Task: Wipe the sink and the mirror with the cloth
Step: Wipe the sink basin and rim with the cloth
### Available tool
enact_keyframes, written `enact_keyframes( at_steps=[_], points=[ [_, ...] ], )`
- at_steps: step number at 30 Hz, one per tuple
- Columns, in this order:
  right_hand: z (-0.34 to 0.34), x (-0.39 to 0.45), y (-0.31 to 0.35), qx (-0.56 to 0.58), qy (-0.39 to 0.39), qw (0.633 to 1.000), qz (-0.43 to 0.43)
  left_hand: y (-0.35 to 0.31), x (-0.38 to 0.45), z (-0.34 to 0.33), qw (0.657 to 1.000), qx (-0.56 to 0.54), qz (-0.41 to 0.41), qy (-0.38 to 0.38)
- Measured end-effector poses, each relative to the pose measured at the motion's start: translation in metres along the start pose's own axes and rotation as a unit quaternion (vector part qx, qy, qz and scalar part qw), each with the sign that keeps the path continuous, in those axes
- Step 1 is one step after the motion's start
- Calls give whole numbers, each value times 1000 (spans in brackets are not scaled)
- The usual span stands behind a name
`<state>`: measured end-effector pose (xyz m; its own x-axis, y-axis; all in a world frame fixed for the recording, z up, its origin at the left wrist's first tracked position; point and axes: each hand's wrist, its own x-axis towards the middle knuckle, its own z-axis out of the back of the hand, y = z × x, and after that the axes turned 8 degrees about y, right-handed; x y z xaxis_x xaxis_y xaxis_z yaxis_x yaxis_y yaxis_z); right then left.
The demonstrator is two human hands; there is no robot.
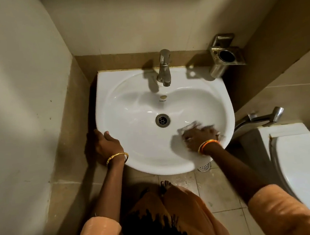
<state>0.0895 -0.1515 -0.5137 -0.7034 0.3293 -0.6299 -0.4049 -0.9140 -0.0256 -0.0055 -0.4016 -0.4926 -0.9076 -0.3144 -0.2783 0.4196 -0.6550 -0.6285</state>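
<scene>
A white wall-mounted sink (pixel 131 108) fills the middle of the view, with a steel tap (pixel 164 67) at its back and a round drain (pixel 163 120) in the bowl. My right hand (pixel 199 136) lies on a pale cloth (pixel 188 126) inside the bowl at the front right; both are motion-blurred, so its hold on the cloth is unclear. My left hand (pixel 108 145) holds the sink's front-left rim, thumb on top and fingers under the edge. No mirror is in view.
A steel tumbler holder (pixel 223 55) is fixed to the wall at the sink's back right. A hand spray (pixel 263 117) and a white toilet (pixel 305 169) stand to the right. Tiled walls close in at left and behind. A floor drain (pixel 204 167) lies under the sink.
</scene>
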Motion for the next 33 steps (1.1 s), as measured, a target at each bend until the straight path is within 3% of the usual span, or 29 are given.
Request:
enact_keyframes(
  at_steps=[4, 11, 14, 18, 20, 26, 29, 33],
  points=[
    [24, 34, -39, -42, -117, 991, -45, -1, 0, -3, 1000, 16, -3, 0],
    [-8, -5, -11, 39, -26, 998, -44, 0, 0, -5, 999, 33, -6, 5],
    [4, 5, -23, 39, -39, 995, -80, 2, 2, -8, 999, 39, -6, 1],
    [39, 46, -49, 16, -210, 974, -87, 4, 2, -10, 999, 50, -18, -10],
    [52, 61, -48, 28, -237, 969, -63, 4, 1, -10, 999, 47, -23, -14],
    [58, 91, -6, 219, -296, 923, -114, 8, 2, -13, 997, 49, -42, -43],
    [43, 103, 18, 378, -317, 865, -91, 8, 2, -14, 996, 45, -54, -52],
    [28, 112, 62, 508, -245, 822, -74, 7, 3, -16, 995, 46, -68, -61]
  ],
)
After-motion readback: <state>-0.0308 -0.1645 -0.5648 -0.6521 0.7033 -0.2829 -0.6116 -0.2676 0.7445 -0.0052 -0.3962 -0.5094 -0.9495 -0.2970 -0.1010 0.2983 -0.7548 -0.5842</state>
